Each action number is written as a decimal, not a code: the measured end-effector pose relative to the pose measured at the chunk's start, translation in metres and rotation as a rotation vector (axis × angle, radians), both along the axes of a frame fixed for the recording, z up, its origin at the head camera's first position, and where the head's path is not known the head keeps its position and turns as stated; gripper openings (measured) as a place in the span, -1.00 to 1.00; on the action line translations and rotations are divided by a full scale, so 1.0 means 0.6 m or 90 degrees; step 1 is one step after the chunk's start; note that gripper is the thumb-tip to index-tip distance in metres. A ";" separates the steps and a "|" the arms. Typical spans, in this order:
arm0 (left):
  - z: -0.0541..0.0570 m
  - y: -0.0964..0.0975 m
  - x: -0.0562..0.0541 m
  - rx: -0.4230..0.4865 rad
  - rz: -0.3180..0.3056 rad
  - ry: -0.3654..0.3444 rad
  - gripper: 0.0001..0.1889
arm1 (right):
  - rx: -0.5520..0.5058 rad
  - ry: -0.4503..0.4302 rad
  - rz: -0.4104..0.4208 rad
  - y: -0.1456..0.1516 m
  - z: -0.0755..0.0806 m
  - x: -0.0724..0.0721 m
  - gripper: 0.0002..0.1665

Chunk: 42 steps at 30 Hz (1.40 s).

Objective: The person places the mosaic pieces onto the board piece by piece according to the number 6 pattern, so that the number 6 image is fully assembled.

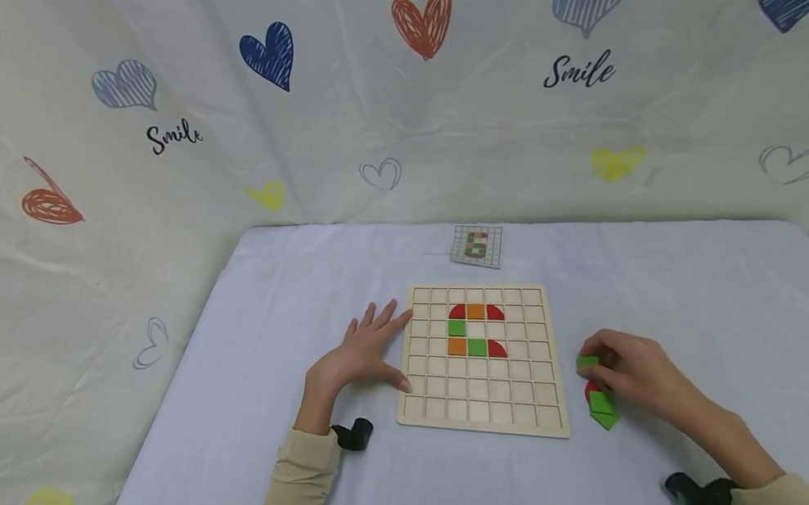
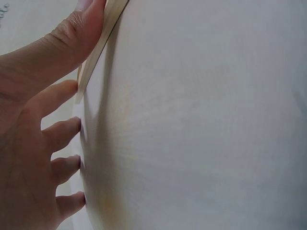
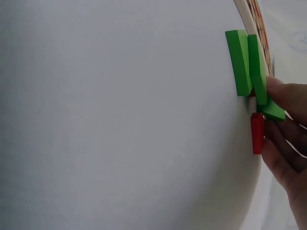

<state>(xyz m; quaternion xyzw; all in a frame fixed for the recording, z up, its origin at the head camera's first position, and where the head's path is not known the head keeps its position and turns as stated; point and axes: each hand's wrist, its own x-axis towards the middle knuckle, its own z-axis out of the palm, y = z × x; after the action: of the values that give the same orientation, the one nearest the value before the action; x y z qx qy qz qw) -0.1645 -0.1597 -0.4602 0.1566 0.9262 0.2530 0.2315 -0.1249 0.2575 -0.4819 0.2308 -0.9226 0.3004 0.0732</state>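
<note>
A square wooden grid board [image 1: 483,417] lies on the table. In its upper cells sit red quarter-round tiles [image 1: 495,312], orange square tiles [image 1: 457,346] and green square tiles [image 1: 477,347]. My left hand [image 1: 357,352] is spread beside the board's left side, with thumb and index finger touching its edge. To the right of the board, my right hand [image 1: 639,373] pinches a green tile [image 1: 587,361] between thumb and fingers. Just below it are more green tiles [image 1: 603,403] and a red tile [image 3: 257,133], partly hidden by the hand in the head view.
Behind the board lies a small card [image 1: 477,245] with a gridded picture of coloured tiles. A white cloth [image 1: 282,289] covers the table. A curtain printed with hearts [image 1: 421,22] hangs at the back and left. Both wrists carry black devices [image 1: 699,494].
</note>
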 end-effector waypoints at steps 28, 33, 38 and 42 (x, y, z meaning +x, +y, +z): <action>-0.002 -0.003 -0.001 -0.012 -0.003 0.003 0.23 | -0.084 -0.098 0.024 -0.056 0.024 -0.002 -0.68; -0.002 -0.003 -0.002 -0.015 -0.005 0.004 0.24 | -0.091 -0.153 0.032 -0.070 0.030 -0.001 -0.62; -0.002 -0.003 -0.002 -0.017 -0.006 0.006 0.24 | -0.090 -0.167 0.044 -0.085 0.032 -0.002 -0.57; -0.003 -0.002 -0.002 -0.018 -0.006 0.005 0.24 | -0.080 -0.156 0.064 -0.097 0.030 -0.005 -0.60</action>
<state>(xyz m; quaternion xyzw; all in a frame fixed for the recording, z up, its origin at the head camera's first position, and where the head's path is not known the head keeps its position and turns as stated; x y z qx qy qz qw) -0.1657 -0.1612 -0.4618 0.1585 0.9298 0.2385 0.2312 -0.1280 0.1995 -0.4639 0.2331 -0.8914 0.3866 -0.0409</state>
